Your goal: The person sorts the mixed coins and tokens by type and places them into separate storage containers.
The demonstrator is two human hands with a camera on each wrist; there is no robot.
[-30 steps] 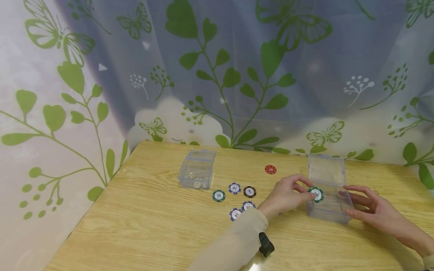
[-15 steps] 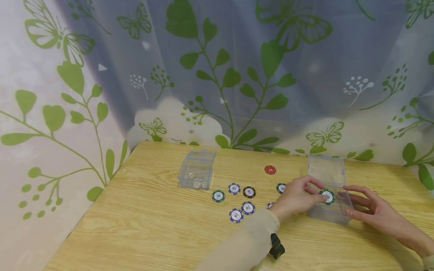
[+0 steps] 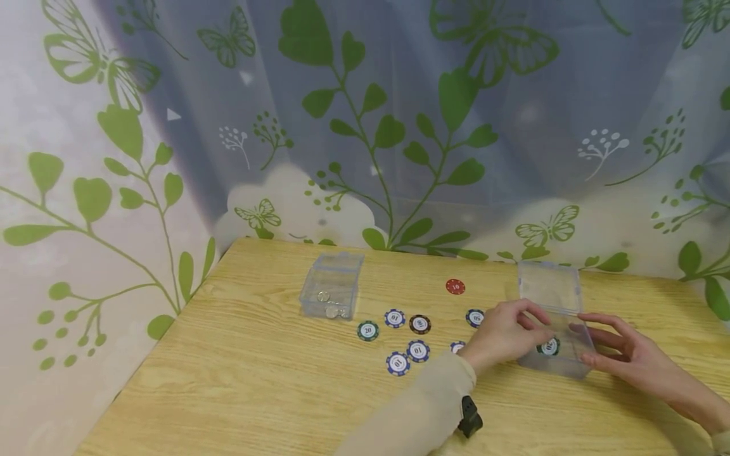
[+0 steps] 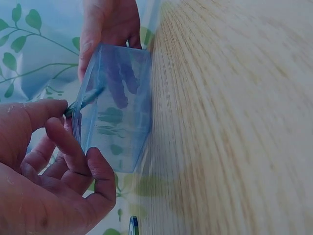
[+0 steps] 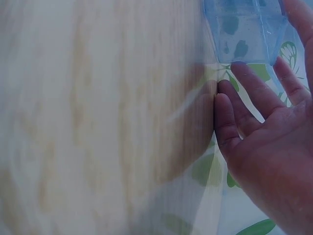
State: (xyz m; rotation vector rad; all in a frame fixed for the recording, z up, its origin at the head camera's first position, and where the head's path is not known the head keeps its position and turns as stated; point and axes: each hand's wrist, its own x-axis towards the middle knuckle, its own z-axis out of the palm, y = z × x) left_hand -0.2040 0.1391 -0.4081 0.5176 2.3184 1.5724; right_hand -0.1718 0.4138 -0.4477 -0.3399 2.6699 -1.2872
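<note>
A green 20 chip [image 3: 549, 346] is slanting through the transparent box's [image 3: 561, 367] open top; whether the left hand [image 3: 509, 334] is pinching it cannot be told. The right hand's [image 3: 637, 354] loosely extended fingers are touching its side. The worktop [image 3: 245, 386] is stretching nearer; a blue 50 chip [image 3: 472, 318] is flanking the left hand.

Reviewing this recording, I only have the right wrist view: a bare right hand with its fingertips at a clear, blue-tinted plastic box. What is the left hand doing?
Observer: The left hand pinches a round green-and-white chip at the open top of that clear plastic box.

Operator: My view shows just that one container. Is there another?

Observer: Yes, the head view shows a second open clear plastic box toward the left of the picture, with small round metallic pieces inside.
</note>
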